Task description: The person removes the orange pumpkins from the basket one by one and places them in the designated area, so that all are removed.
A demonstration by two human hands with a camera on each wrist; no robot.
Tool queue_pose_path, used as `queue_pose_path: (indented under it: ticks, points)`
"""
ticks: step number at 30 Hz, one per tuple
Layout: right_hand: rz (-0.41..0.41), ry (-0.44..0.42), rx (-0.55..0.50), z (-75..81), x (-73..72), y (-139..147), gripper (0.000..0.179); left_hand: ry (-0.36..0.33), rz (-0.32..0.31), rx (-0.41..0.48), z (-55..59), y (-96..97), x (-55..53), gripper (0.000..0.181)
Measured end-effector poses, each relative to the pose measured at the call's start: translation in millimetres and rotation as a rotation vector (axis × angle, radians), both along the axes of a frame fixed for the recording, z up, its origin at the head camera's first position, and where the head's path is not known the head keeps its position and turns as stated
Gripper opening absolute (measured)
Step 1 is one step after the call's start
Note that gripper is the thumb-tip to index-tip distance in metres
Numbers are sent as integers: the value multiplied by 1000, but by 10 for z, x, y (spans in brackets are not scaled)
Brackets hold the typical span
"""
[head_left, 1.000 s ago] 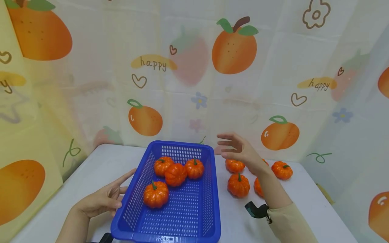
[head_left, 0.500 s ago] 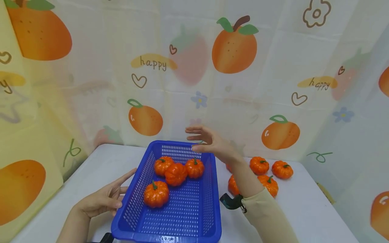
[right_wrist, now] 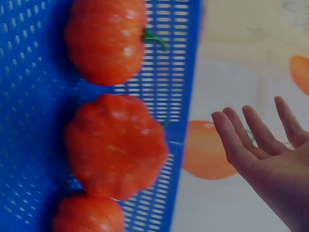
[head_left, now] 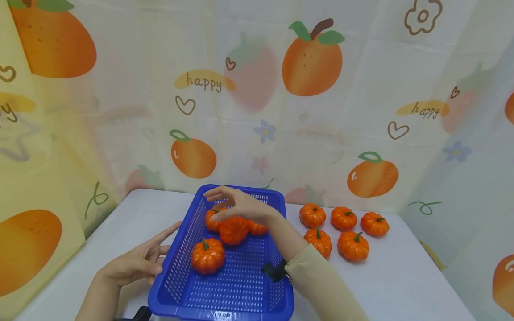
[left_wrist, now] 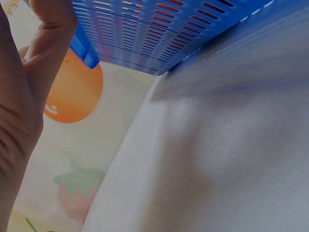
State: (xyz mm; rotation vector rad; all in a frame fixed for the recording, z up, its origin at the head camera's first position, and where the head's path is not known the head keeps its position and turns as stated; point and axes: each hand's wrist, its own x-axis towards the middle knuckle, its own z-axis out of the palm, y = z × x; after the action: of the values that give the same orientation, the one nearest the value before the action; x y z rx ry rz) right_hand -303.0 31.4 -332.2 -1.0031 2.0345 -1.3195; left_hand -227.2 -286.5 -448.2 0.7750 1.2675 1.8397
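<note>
Here, a rectangular blue perforated plastic basket (head_left: 225, 290) under a bare right hand (head_left: 238, 204)

Across the far side hangs a pale cloth backdrop (head_left: 257, 102) printed with oranges, strawberries and the word "happy". Before it spreads a white table (head_left: 393, 276), with the basket left of its middle. A beige sleeve (head_left: 325, 285) reaches in from the near right. The right hand it leads to hangs over the basket's far part, fingers loosely bent and gripping nothing. The bare left hand (head_left: 134, 263) is at the basket's left wall, index finger straight, thumb by the rim; its fingers are extended rather than closed, and how firmly they press I cannot tell.

Inside the basket are four glossy orange ribbed pumpkins. Three cluster toward the far end: a left one (head_left: 212, 221) partly behind the right hand, a tilted middle one (head_left: 234, 232), and a right one (head_left: 258, 228) partly hidden. The nearest pumpkin (head_left: 207, 257) sits apart, green stem up. Right of the basket, five matching loose pumpkins (head_left: 353, 247) rest on the table, three far and two nearer.
</note>
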Motion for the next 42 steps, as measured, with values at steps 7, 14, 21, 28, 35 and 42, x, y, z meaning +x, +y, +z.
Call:
queue_pose_path:
  ticks: [7, 14, 21, 28, 35, 42]
  points:
    - [35, -77, 63, -185, -42, -80, 56, -2, 3, 1, -9, 0, -15, 90]
    - [106, -104, 264, -312, -10, -137, 66, -6, -12, 14, -33, -6, -30, 90]
    - [213, -57, 372, -388, 5, -230, 73, -11, -16, 19, -42, -14, -25, 91]
    - [326, 73, 479, -418, 3, -246, 82, -14, -10, 19, -35, -2, -35, 91]
    - [437, 77, 510, -452, -6, -264, 72, -22, -25, 33, -18, 10, -23, 91]
    - [556, 28, 567, -469, -1, -263, 63, -20, -1, 33, 3, 21, 2, 91]
